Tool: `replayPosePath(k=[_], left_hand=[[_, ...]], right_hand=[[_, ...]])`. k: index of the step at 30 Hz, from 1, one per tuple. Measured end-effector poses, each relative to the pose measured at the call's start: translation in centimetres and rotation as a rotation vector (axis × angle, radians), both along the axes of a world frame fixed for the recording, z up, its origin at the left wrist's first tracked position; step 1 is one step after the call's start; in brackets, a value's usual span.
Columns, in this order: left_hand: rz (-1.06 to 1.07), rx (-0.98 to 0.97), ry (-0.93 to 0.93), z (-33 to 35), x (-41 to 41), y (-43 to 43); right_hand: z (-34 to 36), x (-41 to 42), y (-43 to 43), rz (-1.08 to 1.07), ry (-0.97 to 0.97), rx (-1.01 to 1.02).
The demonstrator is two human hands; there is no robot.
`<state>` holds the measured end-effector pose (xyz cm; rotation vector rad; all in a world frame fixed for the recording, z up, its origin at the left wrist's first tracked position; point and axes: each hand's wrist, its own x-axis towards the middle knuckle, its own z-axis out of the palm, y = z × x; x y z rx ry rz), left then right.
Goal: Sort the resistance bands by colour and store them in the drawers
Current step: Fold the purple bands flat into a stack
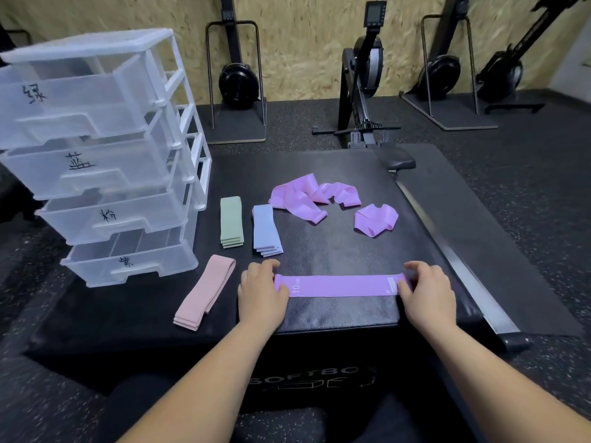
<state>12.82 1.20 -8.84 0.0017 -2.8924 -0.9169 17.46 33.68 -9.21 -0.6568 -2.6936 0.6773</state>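
A flat purple band [339, 285] marked "10" lies stretched across the black soft box [335, 318] near its front edge. My left hand [260, 292] pinches its left end and my right hand [428, 290] pinches its right end. Behind it lie two crumpled purple bands [300, 198] [375, 219]. Stacks of green bands [231, 221], blue bands [266, 230] and pink bands [206, 290] lie flat on the left. A clear plastic drawer unit [105, 155] with handwritten labels stands at the far left, all its drawers pulled out.
A rowing machine rail [447, 251] runs along the box's right side. Upright rowing machines [367, 75] stand against the chipboard wall behind. Speckled rubber floor surrounds the box.
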Motion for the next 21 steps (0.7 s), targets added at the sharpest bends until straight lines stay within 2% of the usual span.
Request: replayPosePath(k=[5,13,21], left_hand=[[-0.040,-0.003,0.093,0.9,-0.8,1.4],[-0.248,-0.026,0.056,2.7,-3.7,5.0],[-0.381,-0.198,-0.052,3.4,-8.0,8.5]], right_hand=[[0.8,-1.0,0.3,-0.012,0.036,-0.084],[2.3,-5.1,-0.1,0.065,0.049,-0.076],[4.6,-12.2,-2.8,0.501,-0.058,0.082]])
